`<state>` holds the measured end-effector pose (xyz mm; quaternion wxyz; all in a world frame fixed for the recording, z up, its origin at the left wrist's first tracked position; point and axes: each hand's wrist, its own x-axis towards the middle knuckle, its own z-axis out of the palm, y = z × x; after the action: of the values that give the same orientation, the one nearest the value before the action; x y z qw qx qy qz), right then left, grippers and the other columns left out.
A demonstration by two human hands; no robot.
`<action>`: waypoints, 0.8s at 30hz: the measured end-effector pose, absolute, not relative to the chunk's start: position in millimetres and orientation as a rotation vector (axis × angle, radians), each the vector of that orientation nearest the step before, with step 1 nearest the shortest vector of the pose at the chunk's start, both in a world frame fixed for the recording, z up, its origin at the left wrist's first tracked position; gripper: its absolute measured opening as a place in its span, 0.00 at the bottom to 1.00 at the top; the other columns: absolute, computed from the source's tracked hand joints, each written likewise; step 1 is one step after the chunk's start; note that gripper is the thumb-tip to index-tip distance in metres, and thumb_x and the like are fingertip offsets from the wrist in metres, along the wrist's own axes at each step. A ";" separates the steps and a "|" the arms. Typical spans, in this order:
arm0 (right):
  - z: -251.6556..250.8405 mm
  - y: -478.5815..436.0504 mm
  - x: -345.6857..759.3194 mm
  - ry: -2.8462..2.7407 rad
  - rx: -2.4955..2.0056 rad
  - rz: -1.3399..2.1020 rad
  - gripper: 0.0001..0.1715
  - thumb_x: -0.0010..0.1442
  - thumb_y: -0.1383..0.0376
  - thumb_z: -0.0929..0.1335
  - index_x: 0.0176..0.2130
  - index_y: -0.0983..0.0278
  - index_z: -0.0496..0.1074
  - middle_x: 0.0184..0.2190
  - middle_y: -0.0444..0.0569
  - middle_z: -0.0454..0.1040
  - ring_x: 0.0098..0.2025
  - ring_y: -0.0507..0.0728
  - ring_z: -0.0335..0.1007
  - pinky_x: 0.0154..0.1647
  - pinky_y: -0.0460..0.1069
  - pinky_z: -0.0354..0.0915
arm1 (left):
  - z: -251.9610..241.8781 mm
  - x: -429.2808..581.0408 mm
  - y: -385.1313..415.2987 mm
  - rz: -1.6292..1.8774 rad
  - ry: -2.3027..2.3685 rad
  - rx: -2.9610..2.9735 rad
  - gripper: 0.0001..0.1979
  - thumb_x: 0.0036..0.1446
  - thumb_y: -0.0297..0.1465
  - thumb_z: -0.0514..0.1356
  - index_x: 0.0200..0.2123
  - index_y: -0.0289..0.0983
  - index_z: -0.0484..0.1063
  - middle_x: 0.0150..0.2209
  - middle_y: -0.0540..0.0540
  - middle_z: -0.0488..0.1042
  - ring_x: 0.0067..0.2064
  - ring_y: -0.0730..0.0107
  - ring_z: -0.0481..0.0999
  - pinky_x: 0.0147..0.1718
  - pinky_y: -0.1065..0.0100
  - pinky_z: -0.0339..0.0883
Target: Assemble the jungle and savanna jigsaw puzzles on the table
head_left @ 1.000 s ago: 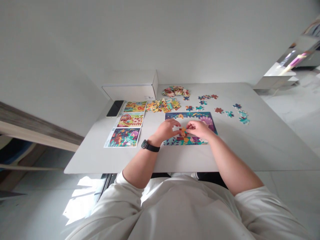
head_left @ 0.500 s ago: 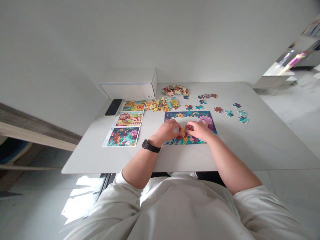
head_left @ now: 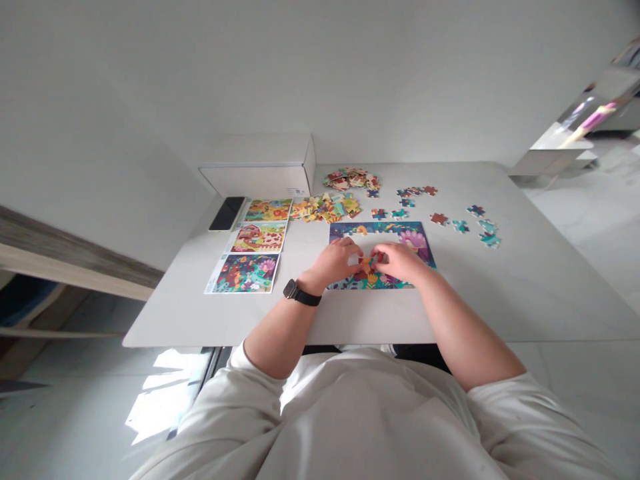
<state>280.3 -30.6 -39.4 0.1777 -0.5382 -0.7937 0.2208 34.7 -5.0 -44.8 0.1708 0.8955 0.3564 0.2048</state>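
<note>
While the left hand and right hand pinch an orange jigsaw piece between them, it sits over the gap in a part-built puzzle.

Fingertips of both hands meet on it, low in the puzzle's middle. Loose pieces lie beyond the puzzle's right edge across the white table, a heap of pieces just past its far edge, and three picture cards to its left, near a phone and white box.

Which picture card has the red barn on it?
The middle card of the three in the row. The top card is mostly yellow-green, and the bottom card is dark with bright flowers.
</note>
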 end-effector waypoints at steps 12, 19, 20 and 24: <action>-36.6 -32.7 279.2 -2.274 -1.513 0.683 0.10 0.60 0.69 0.78 0.43 0.58 0.82 0.38 0.47 0.84 0.38 0.57 0.78 0.40 0.49 0.65 | -42.4 35.3 -5.5 0.530 1.015 2.528 0.08 0.62 0.36 0.70 0.43 0.41 0.84 0.46 0.40 0.79 0.50 0.52 0.80 0.56 0.53 0.72; -34.0 -34.2 277.3 -2.302 -1.539 0.635 0.08 0.62 0.69 0.77 0.43 0.59 0.83 0.37 0.47 0.83 0.38 0.57 0.77 0.40 0.49 0.65 | -39.2 31.1 -3.7 0.642 0.989 2.452 0.07 0.58 0.33 0.71 0.41 0.41 0.84 0.44 0.41 0.80 0.47 0.54 0.79 0.52 0.57 0.73; -32.8 -34.5 277.0 -2.293 -1.543 0.635 0.07 0.63 0.68 0.76 0.43 0.59 0.83 0.37 0.47 0.83 0.38 0.57 0.78 0.40 0.49 0.66 | -37.1 29.3 -2.3 0.711 0.999 2.398 0.08 0.58 0.35 0.72 0.41 0.41 0.84 0.43 0.41 0.80 0.46 0.56 0.79 0.51 0.58 0.73; -27.2 -35.4 277.4 -2.214 -1.551 0.618 0.03 0.66 0.66 0.75 0.42 0.58 0.83 0.38 0.47 0.84 0.40 0.57 0.79 0.42 0.50 0.67 | -23.1 22.2 3.6 1.089 1.125 1.904 0.07 0.60 0.37 0.71 0.39 0.40 0.84 0.38 0.44 0.80 0.37 0.65 0.75 0.38 0.67 0.70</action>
<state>277.4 -35.4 -27.2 0.1832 -0.5499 -0.7849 0.2190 22.2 3.6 -23.1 0.3321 0.7285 0.4306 0.4166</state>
